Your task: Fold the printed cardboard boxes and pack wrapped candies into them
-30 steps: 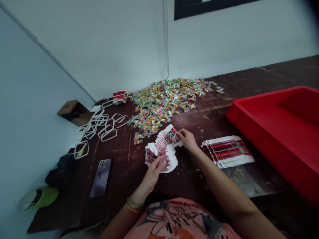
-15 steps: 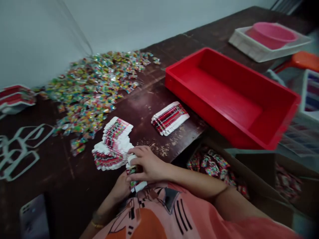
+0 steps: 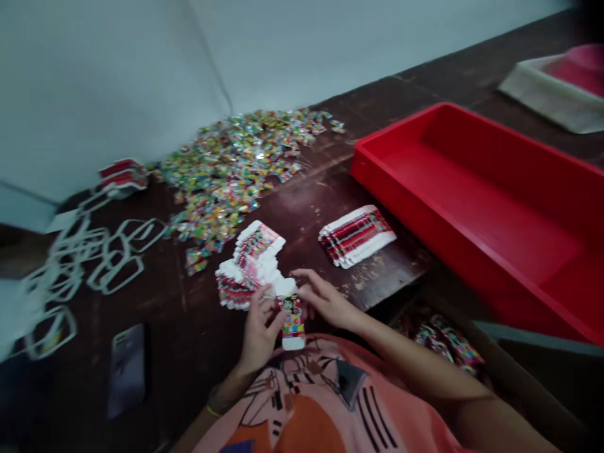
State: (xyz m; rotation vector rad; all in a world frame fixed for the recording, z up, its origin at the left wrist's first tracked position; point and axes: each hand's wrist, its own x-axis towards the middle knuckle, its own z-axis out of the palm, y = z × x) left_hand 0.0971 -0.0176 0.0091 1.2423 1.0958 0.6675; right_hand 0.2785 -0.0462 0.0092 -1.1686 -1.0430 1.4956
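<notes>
Pinching a white-flapped, multicoloured cardboard carton (image 3: 295,328), the left hand (image 3: 258,329) is closed. The right hand (image 3: 329,305) lies at the carton's upper edge, grip indiscernible.

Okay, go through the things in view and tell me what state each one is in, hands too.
Small carton, held, white flaps out at both ends
Left hand, closed on the small carton
Right hand, at the small carton's right side, grip unclear
Carton pile, fanned, overlapping
Carton row, overlapping, lined up
Packets, heaped loosely
White bands, looped, scattered
Phone, back side up
Red tray, open-topped, right side up
</notes>
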